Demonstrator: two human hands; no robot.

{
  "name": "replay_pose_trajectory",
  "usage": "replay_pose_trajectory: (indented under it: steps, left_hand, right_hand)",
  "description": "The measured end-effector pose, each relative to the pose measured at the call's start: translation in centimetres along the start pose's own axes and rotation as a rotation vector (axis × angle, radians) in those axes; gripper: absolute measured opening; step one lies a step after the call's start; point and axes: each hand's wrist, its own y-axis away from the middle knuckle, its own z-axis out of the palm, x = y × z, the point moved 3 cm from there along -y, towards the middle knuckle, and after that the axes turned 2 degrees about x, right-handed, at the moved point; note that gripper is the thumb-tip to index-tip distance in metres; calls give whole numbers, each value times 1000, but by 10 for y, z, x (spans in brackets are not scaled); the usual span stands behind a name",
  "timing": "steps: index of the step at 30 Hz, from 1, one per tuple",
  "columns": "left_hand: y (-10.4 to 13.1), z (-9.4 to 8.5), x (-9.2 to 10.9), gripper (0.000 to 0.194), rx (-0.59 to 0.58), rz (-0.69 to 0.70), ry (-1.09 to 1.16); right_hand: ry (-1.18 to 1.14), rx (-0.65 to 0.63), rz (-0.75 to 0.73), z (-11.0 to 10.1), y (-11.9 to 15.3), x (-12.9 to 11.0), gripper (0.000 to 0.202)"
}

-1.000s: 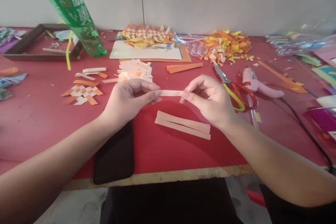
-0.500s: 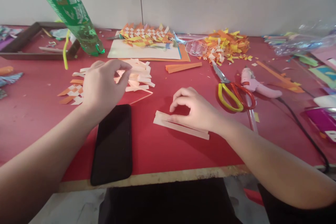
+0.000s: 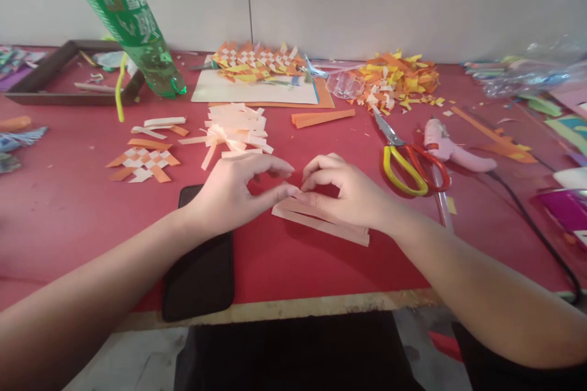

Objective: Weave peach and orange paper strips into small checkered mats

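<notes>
While the thumb and forefinger of the left hand are parted by a small gap, with nothing seen between them, the right hand is curled narrow, fingertips near its thumb. Whether paper is pinched there cannot be told. Thumb tips are brought close together over the left end of the flat, pale peach paper strips, laid slantwise near the middle of the bench's front edge and partly covered by the right hand.

Step judged to be the handling of one strip. It should be taken by its end, singly, with its neighbour left undisturbed. A light pinch is advised; thin paper is easily creased. If a fold is made, ends should be squared before it is pressed.

Close by, toward the front edge of the red-topped bench, a black, flat, rectangular phone is partly covered by the left arm; snagging should be avoided. Toward the back edge, a loose heap of pale peach folded paper is best not brushed. Toward the right edge, steel scissors with yellow and red handles and a pink plastic glue gun are kept clear of the strips.
</notes>
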Motion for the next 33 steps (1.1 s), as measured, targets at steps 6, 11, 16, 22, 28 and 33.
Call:
replay_pose_trajectory:
  steps: [6, 11, 16, 22, 28, 33]
  left_hand:
    - [-1, 6, -6, 11, -20, -260, 334]
    - [-3, 3, -9, 16, 19, -421, 443]
    - [-2, 3, -12, 17, 88, -516, 594]
    - [-1, 5, -15, 14, 116, -562, 768]
    - [1, 9, -10, 11, 5, -615, 902]
    - [1, 9, -5, 10, -43, -589, 875]
  right_hand:
    - [-252, 89, -15, -1, 5, -2, 13]
    - [-569, -32, -83, -2, 11, -6, 25]
    - [-537, -61, -187, -5, 11, -10, 29]
    - [-604, 60, -79, -5, 4, -4, 19]
    - [-635, 211, 68, -4, 2, 2, 19]
    - [-689, 240, 141, -2, 2, 3, 28]
